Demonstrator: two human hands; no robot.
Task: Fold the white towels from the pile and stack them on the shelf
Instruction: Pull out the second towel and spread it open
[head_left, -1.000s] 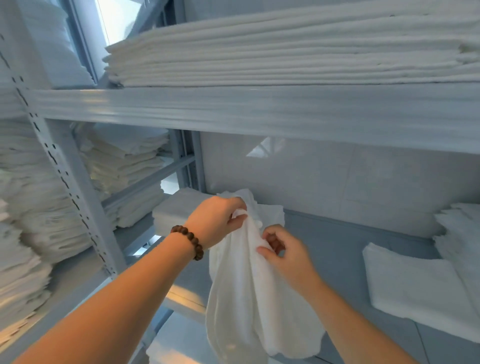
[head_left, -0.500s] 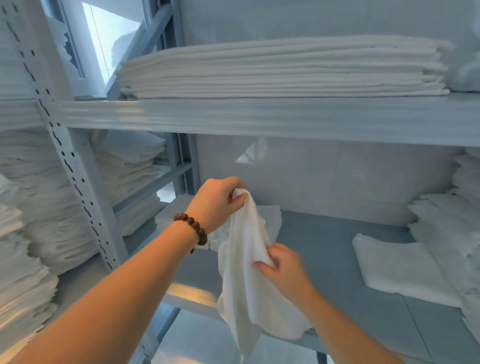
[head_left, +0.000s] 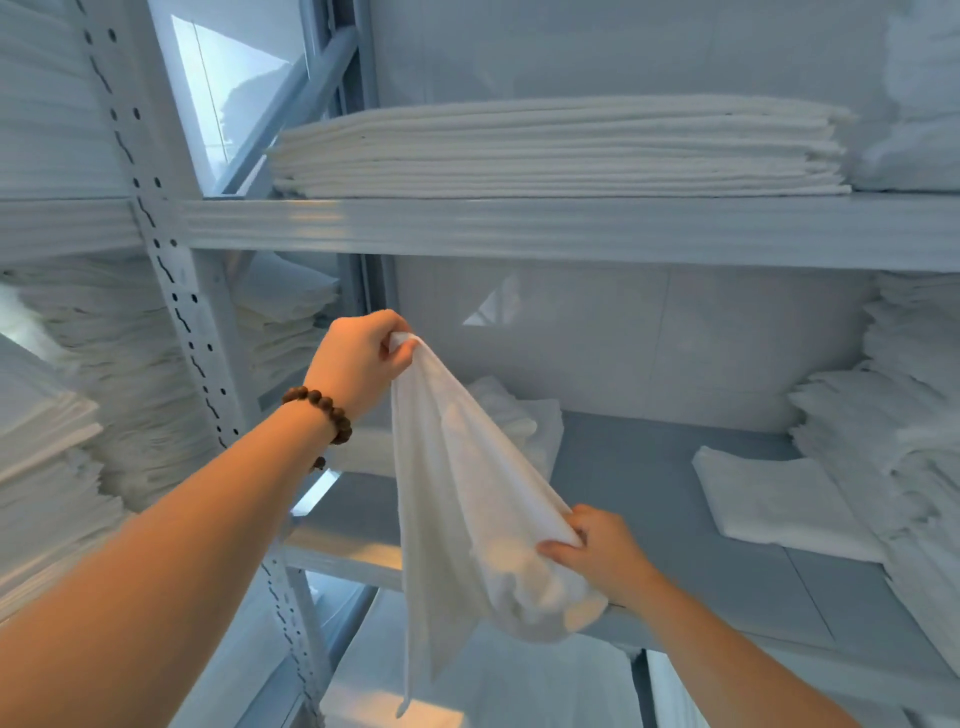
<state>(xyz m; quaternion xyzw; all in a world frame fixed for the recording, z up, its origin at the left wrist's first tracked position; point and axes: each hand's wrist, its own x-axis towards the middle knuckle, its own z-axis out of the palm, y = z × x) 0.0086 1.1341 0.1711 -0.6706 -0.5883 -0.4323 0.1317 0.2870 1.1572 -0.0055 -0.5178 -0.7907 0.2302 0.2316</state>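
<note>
Left hand (head_left: 358, 358): fingers curled, thumb and fingers pinching the top corner of a white towel (head_left: 457, 493), raised in front of the middle shelf opening. Beaded bracelet (head_left: 322, 410) on that wrist.

Right hand (head_left: 597, 551): lower and nearer, fingers curled round a bunched fold at the towel's right edge, thumb on the near side.

Towel: unfolded, stretched on a slant between the two hands, its loose tail hanging below the front edge of the shelf (head_left: 649, 493).

Open room: bare grey board across the middle of the shelf, from behind the towel to a single folded towel (head_left: 779, 499) lying flat at the right.

Surroundings: a rumpled pile (head_left: 519, 421) at the back left of the shelf, partly hidden by the held towel; a tall stack (head_left: 909, 415) crowding the right end, just beside the folded towel; a wide flat stack (head_left: 561, 150) on the upper shelf (head_left: 519, 228) overhead; a perforated upright post (head_left: 176, 291) at the left, with more stacks (head_left: 52, 467) beyond it.
</note>
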